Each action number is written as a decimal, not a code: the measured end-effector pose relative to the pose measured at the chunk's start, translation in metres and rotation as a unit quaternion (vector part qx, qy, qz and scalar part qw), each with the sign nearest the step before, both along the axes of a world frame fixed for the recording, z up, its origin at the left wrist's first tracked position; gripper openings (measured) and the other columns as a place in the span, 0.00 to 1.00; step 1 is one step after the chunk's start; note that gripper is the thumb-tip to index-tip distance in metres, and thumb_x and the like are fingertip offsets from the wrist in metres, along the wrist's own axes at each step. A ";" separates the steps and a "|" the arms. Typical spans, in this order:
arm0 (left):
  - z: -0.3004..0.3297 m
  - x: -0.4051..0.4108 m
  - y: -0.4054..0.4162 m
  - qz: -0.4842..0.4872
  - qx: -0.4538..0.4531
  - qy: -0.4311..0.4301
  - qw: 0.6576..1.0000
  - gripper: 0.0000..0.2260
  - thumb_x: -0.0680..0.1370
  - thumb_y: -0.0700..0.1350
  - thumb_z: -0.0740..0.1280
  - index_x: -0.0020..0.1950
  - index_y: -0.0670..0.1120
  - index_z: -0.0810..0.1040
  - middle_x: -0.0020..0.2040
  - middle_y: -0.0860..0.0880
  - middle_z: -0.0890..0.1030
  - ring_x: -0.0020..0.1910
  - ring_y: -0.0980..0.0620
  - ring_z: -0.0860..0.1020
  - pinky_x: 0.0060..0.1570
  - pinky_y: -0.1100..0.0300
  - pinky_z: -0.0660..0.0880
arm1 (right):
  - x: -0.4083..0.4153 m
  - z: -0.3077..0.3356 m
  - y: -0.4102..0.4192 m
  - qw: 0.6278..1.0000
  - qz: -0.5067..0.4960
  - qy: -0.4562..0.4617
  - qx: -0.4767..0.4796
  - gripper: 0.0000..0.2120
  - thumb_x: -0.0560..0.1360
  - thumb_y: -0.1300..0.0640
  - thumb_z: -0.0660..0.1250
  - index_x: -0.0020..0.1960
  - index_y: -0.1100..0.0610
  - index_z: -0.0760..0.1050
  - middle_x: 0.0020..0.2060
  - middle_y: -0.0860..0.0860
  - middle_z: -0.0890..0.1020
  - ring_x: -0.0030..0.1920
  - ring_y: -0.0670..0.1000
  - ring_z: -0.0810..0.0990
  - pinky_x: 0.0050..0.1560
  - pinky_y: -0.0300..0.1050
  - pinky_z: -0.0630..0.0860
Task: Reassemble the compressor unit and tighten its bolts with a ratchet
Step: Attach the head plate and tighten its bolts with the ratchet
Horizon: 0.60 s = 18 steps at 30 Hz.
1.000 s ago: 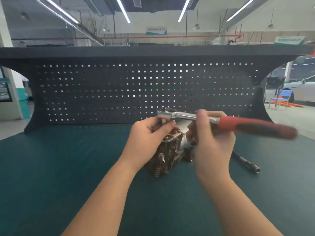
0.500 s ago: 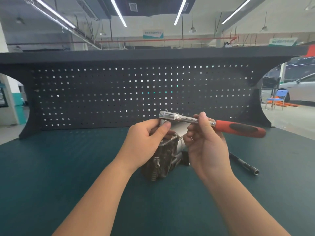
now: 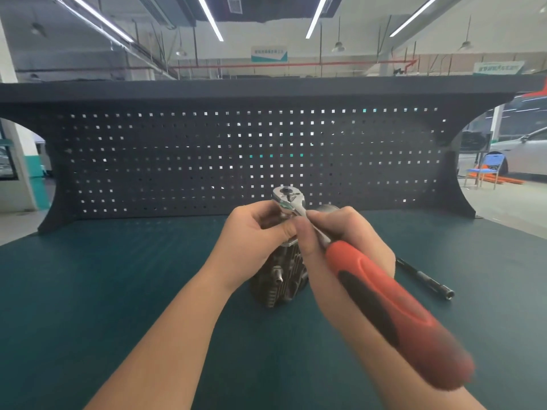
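Note:
A dark finned compressor unit (image 3: 279, 278) stands upright on the green bench mat, its top hidden behind my hands. My left hand (image 3: 254, 242) curls round the unit's upper part and steadies it. The ratchet (image 3: 381, 294) has a chrome head above the unit's top and a red and black handle that points toward me, blurred at its near end. My right hand (image 3: 346, 250) grips the ratchet's steel shaft just behind the head. What sits under the head is hidden by my fingers.
A black extension bar (image 3: 423, 278) lies on the mat to the right of the unit. A dark pegboard back panel (image 3: 207, 161) rises behind the bench. Beyond the right edge of the bench are a blue chair (image 3: 485, 170) and a white car.
The ratchet handle has swung from pointing right to pointing toward me, pivoting about its head above the unit. My right hand moved with it. My left hand stayed on the unit.

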<state>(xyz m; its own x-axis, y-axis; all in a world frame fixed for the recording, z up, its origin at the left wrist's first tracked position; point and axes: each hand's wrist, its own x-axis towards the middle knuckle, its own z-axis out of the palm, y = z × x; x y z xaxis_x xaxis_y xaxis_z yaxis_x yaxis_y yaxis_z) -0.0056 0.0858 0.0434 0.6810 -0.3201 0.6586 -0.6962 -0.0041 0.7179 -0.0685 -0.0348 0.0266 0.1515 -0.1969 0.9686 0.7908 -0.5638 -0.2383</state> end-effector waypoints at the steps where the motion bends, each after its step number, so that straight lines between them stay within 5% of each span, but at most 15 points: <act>1: 0.000 -0.001 0.000 -0.002 -0.007 0.001 1.000 0.14 0.76 0.32 0.66 0.45 0.51 0.83 0.39 0.58 0.85 0.40 0.64 0.82 0.40 0.71 0.75 | -0.002 -0.005 0.000 1.000 0.031 -0.002 0.006 0.04 0.76 0.53 0.70 0.45 0.53 0.80 0.35 0.46 0.80 0.35 0.43 0.78 0.39 0.30 0.72; 6: 0.001 -0.003 -0.001 0.003 -0.009 0.002 1.000 0.14 0.78 0.34 0.65 0.46 0.53 0.83 0.41 0.58 0.86 0.43 0.63 0.83 0.42 0.72 0.75 | 0.003 0.000 -0.004 0.987 0.123 0.069 0.070 0.04 0.73 0.43 0.68 0.47 0.41 0.78 0.39 0.35 0.81 0.39 0.38 0.81 0.41 0.28 0.73; 10: 0.001 0.000 -0.001 0.019 -0.026 0.012 0.999 0.07 0.77 0.41 0.70 0.45 0.52 0.85 0.41 0.52 0.87 0.43 0.58 0.84 0.45 0.66 0.79 | 0.018 0.002 -0.011 0.957 0.220 0.088 0.165 0.02 0.75 0.47 0.68 0.45 0.43 0.78 0.33 0.44 0.81 0.33 0.46 0.80 0.36 0.40 0.76; 11: 0.001 0.001 -0.001 0.026 -0.024 0.015 0.999 0.06 0.77 0.41 0.70 0.45 0.51 0.85 0.41 0.51 0.87 0.43 0.56 0.84 0.46 0.64 0.79 | 0.025 0.006 -0.016 0.924 0.279 0.122 0.231 0.04 0.77 0.51 0.67 0.44 0.49 0.78 0.31 0.46 0.80 0.32 0.46 0.78 0.34 0.39 0.74; 14: 0.001 0.001 -0.002 0.031 -0.003 0.011 0.999 0.07 0.78 0.40 0.69 0.44 0.51 0.84 0.41 0.52 0.87 0.43 0.58 0.84 0.44 0.68 0.78 | 0.039 0.017 -0.029 0.705 0.526 0.259 0.399 0.10 0.80 0.56 0.62 0.44 0.60 0.77 0.30 0.51 0.75 0.29 0.46 0.73 0.29 0.36 0.71; 15: 0.001 0.000 -0.003 0.029 0.004 0.009 1.000 0.07 0.78 0.40 0.69 0.46 0.50 0.84 0.41 0.52 0.87 0.43 0.58 0.84 0.44 0.69 0.77 | 0.041 0.019 -0.032 0.659 0.551 0.285 0.425 0.11 0.80 0.55 0.61 0.44 0.60 0.76 0.31 0.52 0.73 0.29 0.46 0.71 0.28 0.36 0.70; 16: 0.001 0.000 -0.003 0.029 0.009 0.006 1.000 0.06 0.78 0.40 0.68 0.47 0.50 0.84 0.42 0.52 0.87 0.44 0.58 0.84 0.46 0.68 0.77 | 0.044 0.019 -0.033 0.646 0.558 0.291 0.432 0.11 0.80 0.56 0.61 0.44 0.60 0.75 0.31 0.52 0.73 0.29 0.46 0.70 0.28 0.35 0.70; 18: 0.000 0.002 -0.003 0.029 0.008 0.006 1.000 0.05 0.79 0.41 0.68 0.49 0.49 0.83 0.44 0.52 0.87 0.46 0.55 0.84 0.50 0.64 0.79 | 0.044 0.017 -0.029 0.708 0.527 0.244 0.402 0.09 0.80 0.56 0.62 0.44 0.59 0.75 0.31 0.51 0.74 0.30 0.46 0.72 0.30 0.37 0.70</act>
